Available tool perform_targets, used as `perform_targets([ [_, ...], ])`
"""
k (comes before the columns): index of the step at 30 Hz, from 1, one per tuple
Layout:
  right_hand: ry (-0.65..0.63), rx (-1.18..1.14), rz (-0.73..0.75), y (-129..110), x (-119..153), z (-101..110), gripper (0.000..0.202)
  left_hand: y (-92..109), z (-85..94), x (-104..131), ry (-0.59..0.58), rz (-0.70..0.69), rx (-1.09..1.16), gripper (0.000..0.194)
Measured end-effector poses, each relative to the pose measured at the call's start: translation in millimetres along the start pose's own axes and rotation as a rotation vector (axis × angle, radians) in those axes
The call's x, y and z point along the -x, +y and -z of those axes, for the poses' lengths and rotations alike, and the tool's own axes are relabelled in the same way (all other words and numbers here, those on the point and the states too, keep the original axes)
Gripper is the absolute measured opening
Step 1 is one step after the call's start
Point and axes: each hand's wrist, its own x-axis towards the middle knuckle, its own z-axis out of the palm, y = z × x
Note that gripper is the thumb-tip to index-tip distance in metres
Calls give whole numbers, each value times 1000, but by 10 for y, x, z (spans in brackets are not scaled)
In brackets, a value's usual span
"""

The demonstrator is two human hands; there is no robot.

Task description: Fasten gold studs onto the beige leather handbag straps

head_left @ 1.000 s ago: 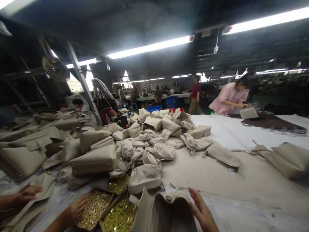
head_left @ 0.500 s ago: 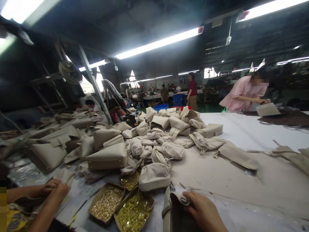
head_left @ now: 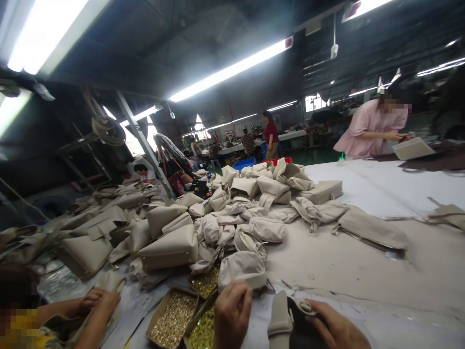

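The left hand (head_left: 234,312) has come into view since half a second ago, fingers curled, in front of the boxes (head_left: 157,321) of gold-coloured fittings; whether it pinches anything, I cannot tell. The right hand (head_left: 339,324) is closed on the rim of an open beige bag (head_left: 280,317) at the worktop's near side. At left, a co-worker's hands (head_left: 107,300) work beige material. Beyond, heaped bags (head_left: 269,230) crowd the pale-covered worktop (head_left: 366,189). Across it, a person in pink (head_left: 374,123) bends; tube lights (head_left: 232,70) hang overhead.
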Motion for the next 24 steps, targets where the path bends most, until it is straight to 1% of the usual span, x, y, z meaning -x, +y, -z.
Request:
perform_targets([
  [1, 24, 8, -6, -50, -2, 0, 30, -108, -101, -128, -55, 66, -129, 18],
  [2, 45, 15, -18, -94, -5, 0, 29, -223, -210, -233, -145, 113, -254, 33],
  [3, 62, 20, -33, -133, -7, -1, 29, -341, -319, -309, -234, 136, -374, 52],
  [4, 76, 22, -50, -167, -7, -4, 28, -459, -423, -355, -304, 128, -479, 67],
  [5, 90, 22, -66, -198, -7, -6, 29, -569, -520, -375, -352, 86, -558, 76],
  [6, 102, 21, -79, -228, -5, -8, 29, -668, -605, -377, -382, 26, -614, 81],
  [9, 112, 24, -111, -308, -8, -2, 29, -858, -796, -361, -442, -160, -685, 83],
  [11, 96, 18, -129, -352, -20, 19, 28, -894, -877, -393, -479, -221, -709, 78],
  [13, 80, 4, -142, -388, -38, 48, 27, -885, -932, -469, -505, -235, -741, 72],
  [16, 84, -7, -154, -436, -61, 88, 25, -847, -957, -622, -531, -233, -795, 64],
  [19, 91, -1, -171, -481, -75, 105, 23, -807, -896, -767, -523, -247, -818, 54],
  [22, 87, 21, -186, -513, -83, 104, 21, -743, -730, -893, -471, -271, -808, 52],
  [24, 82, 43, -192, -525, -85, 100, 20, -692, -553, -977, -421, -285, -812, 53],
])
